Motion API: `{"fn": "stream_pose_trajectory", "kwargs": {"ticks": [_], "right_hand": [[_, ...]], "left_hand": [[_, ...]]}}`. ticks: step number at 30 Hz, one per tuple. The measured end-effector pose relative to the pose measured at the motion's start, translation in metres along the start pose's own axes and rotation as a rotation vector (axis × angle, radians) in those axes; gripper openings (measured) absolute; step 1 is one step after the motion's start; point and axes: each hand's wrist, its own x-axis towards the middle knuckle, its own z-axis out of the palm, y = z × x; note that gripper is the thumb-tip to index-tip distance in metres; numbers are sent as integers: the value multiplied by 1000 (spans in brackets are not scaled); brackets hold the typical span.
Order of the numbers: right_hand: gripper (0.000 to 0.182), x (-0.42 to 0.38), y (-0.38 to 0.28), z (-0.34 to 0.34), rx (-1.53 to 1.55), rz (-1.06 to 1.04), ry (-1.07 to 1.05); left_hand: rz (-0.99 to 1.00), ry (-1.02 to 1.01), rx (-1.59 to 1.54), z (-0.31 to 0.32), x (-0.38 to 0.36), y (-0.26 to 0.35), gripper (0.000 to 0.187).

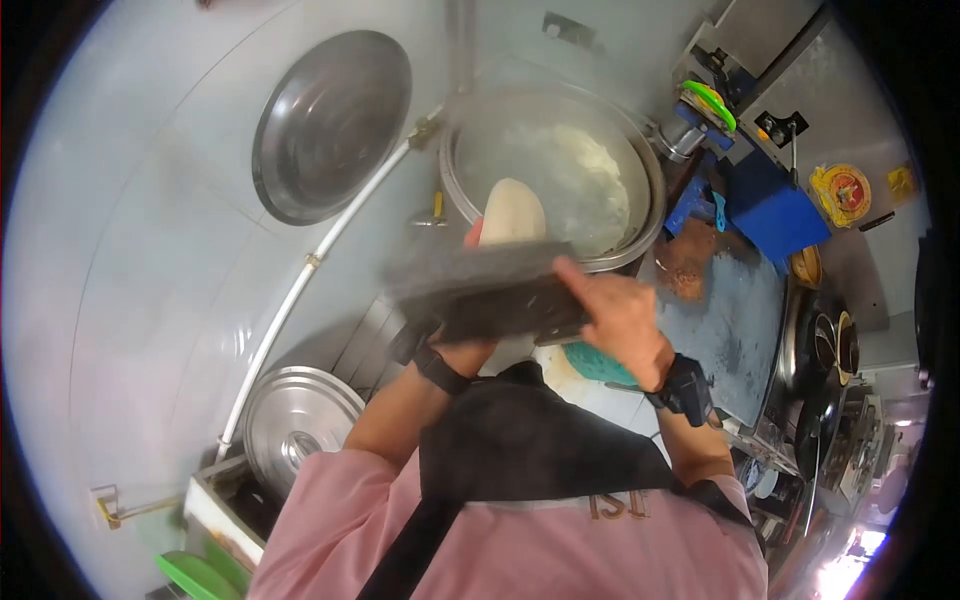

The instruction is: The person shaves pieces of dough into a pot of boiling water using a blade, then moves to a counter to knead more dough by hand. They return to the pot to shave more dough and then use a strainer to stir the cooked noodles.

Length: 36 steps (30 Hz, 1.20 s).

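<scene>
A pale, rounded lump of dough (512, 212) points toward the steaming pot. Fingertips of my left hand (473, 235) show against its left side; the rest of that hand is mostly hidden behind a dark, flat, blade-like sheet (490, 290) smeared by motion. My right hand (618, 315) closes on the right end of this sheet, which lies across the near part of the dough. Ahead stands a large metal pot (652, 190) of cloudy liquid, with pale noodle-like pieces (595, 165) showing through the steam at its right side.
A large round metal lid (335, 125) rests against the tiled wall at left, above a white pipe (285, 315). Another silver lid (300, 425) sits lower left. To the right are a worktop (725, 320), a blue box (775, 210) and a metal canister (680, 137).
</scene>
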Motion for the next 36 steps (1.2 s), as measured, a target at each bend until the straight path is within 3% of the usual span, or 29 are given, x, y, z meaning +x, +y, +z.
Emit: {"fn": "stream_pose_trajectory", "kwargs": {"ticks": [2, 4, 6, 7, 8, 10, 11, 12, 13, 14, 16, 18, 19, 22, 23, 24, 26, 28, 30, 32, 34, 36], "right_hand": [[66, 2, 3, -5, -65, -40, -78], [67, 1, 21, -4, -120, -72, -150], [71, -6, 67, 5, -130, 169, 55], [71, -14, 79, 5, -127, 167, 59], [72, -17, 86, 2, -129, 257, 69], [73, -13, 95, 0, -135, 332, 92], [69, -9, 77, -2, -60, 134, 78], [66, -8, 63, -4, 15, -58, 68], [66, -6, 59, -6, 15, -56, 78], [65, -5, 55, -7, -66, -102, 11], [65, -6, 65, -2, -138, -150, -56], [64, -13, 103, 12, -111, 266, -7], [64, -20, 113, 13, -107, 258, -11], [74, -19, 120, 8, -122, 377, 50], [72, -12, 97, 3, -30, 227, 12], [70, -8, 81, 0, 62, 79, -17], [69, -3, 73, -1, -11, 30, -75], [67, -5, 77, 6, -72, -22, -149], [69, -13, 112, 19, -45, 338, -30], [65, -16, 121, 15, -183, 420, -108], [67, -15, 106, 10, 71, 271, 100], [65, -9, 80, 9, 83, 59, -1]], "left_hand": [[-37, -69, -131, -2, 5, -5, 47], [-20, 23, -105, 2, 14, -14, 44], [-447, -364, -912, -6, 35, -29, 44], [-536, -276, -748, -7, 36, -28, 47], [-564, -263, -837, -2, 34, -29, 52], [-504, -399, -855, -4, 42, -38, 51], [-507, -390, -856, -1, 38, -43, 51], [-221, -229, -394, 5, 32, -47, 48], [71, -77, 75, 13, 32, -47, 50], [71, -81, 83, 27, 28, -45, 50], [119, 311, 70, 53, 19, -38, 50], [-517, -372, -878, -11, 51, -45, 48], [-491, -244, -791, 2, 44, -36, 47], [-434, -309, -672, -3, 50, -36, 45], [-440, -118, -770, -4, 48, -41, 56], [-243, -59, -425, -12, 50, -61, 64], [183, -34, 152, 19, 28, -42, 60], [-227, -37, -542, -7, 44, -62, 46], [-541, -146, -858, -12, 48, -46, 41], [-599, -79, -898, 0, 45, -32, 39], [-534, -82, -834, 1, 46, -32, 41], [-442, -121, -748, -19, 48, -55, 31]]}}
